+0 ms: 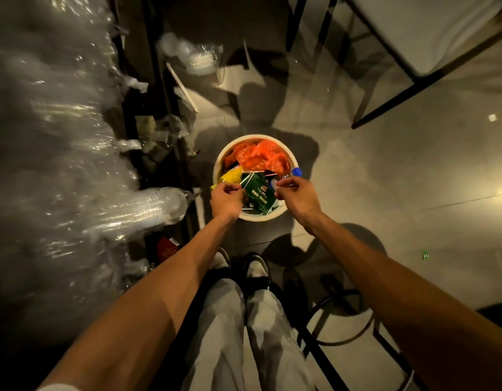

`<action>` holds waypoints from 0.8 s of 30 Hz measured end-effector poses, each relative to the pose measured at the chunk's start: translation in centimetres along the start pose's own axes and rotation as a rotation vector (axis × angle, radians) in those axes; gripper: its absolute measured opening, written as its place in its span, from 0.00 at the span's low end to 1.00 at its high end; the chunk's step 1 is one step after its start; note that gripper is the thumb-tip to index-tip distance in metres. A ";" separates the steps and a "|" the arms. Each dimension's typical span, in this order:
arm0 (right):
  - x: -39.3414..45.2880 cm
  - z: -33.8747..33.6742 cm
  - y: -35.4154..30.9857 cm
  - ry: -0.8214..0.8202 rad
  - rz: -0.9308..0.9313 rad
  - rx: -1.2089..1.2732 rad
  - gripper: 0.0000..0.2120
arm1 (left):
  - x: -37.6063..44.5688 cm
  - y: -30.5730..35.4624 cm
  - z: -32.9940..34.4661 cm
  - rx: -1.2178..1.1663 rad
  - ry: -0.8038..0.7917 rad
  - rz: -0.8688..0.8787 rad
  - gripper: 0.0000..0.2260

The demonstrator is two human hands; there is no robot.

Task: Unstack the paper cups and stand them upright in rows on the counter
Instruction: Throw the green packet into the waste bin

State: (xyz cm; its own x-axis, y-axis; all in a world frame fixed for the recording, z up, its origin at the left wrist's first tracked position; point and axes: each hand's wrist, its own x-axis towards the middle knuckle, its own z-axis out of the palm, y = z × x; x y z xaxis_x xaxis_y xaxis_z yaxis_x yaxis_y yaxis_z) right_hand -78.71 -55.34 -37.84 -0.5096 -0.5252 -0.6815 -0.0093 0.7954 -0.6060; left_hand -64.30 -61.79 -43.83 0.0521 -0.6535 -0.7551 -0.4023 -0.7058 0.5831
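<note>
Head view: both your hands over the waste bin (219,162), no counter in frame.
Left hand (226,199) and right hand (297,194) have curled fingers; what they pinch, can't tell. Sleeved cup stacks (148,207) lie at your left, wrapped in clear plastic.

You are viewing a dim, warm-toned scene. Motion blur smears the wrapped plastic stacks (60,142) at left. Overlapping shadows cross the floor (385,193). Wide-angle distortion bends the edges.
</note>
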 end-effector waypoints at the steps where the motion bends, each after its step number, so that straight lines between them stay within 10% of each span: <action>1: -1.2 -0.2 -1.0 -0.003 0.004 0.035 0.07 | -1.2 1.1 -0.5 -0.049 -0.035 -0.013 0.07; 14: -23.5 -5.5 -17.3 -0.240 -0.322 0.292 0.06 | -27.6 18.0 -15.9 -0.559 -0.141 0.224 0.09; 24: -37.5 4.3 -26.6 -0.786 -0.489 0.165 0.08 | -40.1 14.5 -33.3 -0.700 0.273 0.351 0.08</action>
State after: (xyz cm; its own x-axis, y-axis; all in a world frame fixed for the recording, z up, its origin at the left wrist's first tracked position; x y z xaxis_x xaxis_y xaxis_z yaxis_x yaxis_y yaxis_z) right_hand -55.62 -58.06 2.07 0.2459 -0.8910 -0.3816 0.0837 0.4117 -0.9075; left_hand -41.75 -54.95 4.87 0.2855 -0.8474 -0.4477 0.2206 -0.3965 0.8912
